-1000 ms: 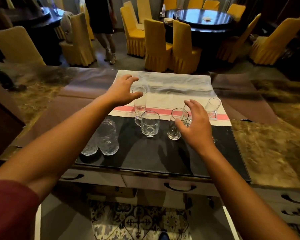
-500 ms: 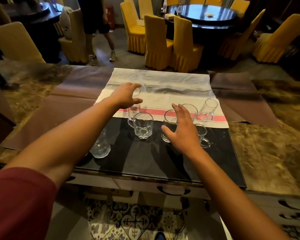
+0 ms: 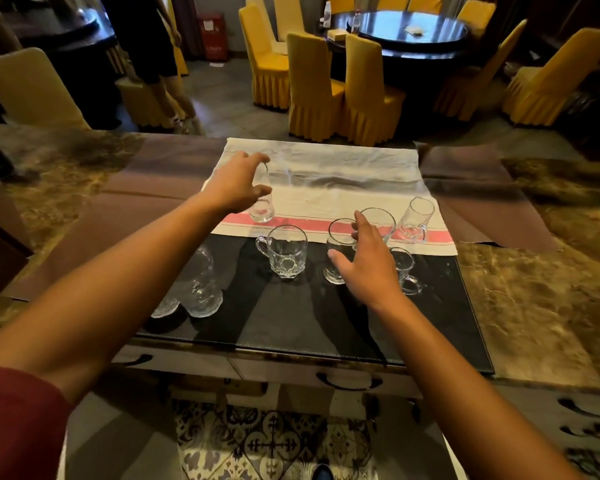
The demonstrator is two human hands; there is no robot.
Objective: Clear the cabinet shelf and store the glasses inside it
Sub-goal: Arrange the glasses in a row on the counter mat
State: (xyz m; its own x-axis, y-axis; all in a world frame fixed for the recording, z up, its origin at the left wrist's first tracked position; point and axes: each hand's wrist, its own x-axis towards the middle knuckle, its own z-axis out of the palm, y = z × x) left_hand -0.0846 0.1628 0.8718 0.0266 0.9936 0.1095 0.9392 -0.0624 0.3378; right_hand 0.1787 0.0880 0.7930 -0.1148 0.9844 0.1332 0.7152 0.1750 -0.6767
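Left hand gripping one tumbler, seven glasses total (two textured)

A marbled brown worktop fills the foreground, with a black mat laid at its near edge and a white cloth with a pink stripe overlapping the mat's far end. Beyond it stand yellow-covered chairs around a dark round table. A person's legs show at upper left beside a red box. Patterned floor tiles lie below.
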